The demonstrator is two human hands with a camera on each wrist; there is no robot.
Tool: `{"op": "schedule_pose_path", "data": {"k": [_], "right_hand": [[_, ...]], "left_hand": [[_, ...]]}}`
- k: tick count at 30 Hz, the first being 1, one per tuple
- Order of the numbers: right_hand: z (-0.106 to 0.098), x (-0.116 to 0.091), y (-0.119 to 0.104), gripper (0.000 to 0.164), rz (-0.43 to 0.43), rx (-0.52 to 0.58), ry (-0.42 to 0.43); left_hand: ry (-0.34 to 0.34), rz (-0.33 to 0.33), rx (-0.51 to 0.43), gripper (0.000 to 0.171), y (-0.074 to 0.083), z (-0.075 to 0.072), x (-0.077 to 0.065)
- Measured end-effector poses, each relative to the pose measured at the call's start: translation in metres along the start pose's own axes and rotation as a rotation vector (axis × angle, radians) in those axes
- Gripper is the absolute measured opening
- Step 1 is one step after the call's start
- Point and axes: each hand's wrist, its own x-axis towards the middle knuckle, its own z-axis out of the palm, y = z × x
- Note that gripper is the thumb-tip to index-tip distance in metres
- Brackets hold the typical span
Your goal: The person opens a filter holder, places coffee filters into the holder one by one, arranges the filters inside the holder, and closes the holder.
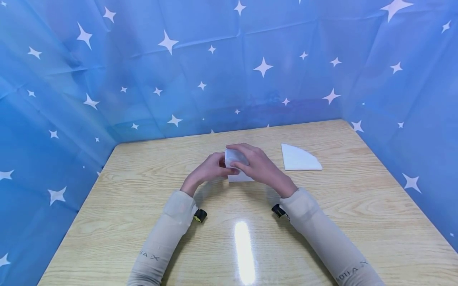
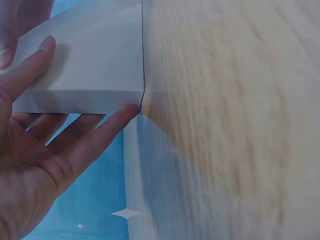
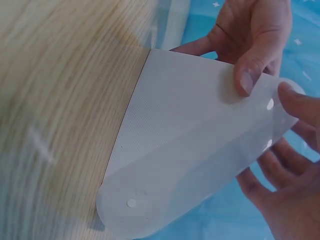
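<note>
A white box-like holder (image 1: 236,157) stands on the table between my two hands, its lower edge against the wood. In the right wrist view a glossy see-through strip (image 3: 165,195) with rounded ends slants across its white face (image 3: 165,100). My left hand (image 1: 212,167) grips the holder's left side, thumb on the face and fingers along the edge and behind. My right hand (image 1: 258,162) holds it from the upper right, its thumb on the rounded end of the strip and its fingers round the far side. In the left wrist view the holder's side wall (image 2: 80,101) shows above the left fingers.
A white quarter-round sheet or stack (image 1: 300,158) lies on the wooden table (image 1: 150,171) to the right of the hands. Small black devices (image 1: 200,215) sit near both wrists. A blue star-patterned cloth (image 1: 222,71) hangs behind and on both sides.
</note>
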Motion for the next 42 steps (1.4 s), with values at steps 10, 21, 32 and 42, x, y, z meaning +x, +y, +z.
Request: {"op": "schedule_pose_path", "data": {"k": [10, 21, 32, 42], "right_hand": [[-0.0011, -0.0005, -0.0010, 0.049, 0.001, 0.011, -0.003], [-0.0007, 0.0005, 0.0014, 0.051, -0.016, 0.012, 0.005], [-0.0015, 0.0003, 0.0017, 0.051, -0.026, 0.029, 0.004], [-0.0019, 0.0004, 0.0016, 0.050, -0.036, 0.016, 0.000]], "left_hand": [[0.011, -0.006, 0.008, 0.038, 0.0000, 0.0003, 0.0010], [0.017, -0.003, 0.023, 0.037, 0.0007, -0.0003, 0.0012], [0.020, -0.009, 0.019, 0.039, -0.0010, -0.0002, 0.0013], [0.021, -0.009, 0.021, 0.037, 0.0000, -0.0002, 0.0006]]}}
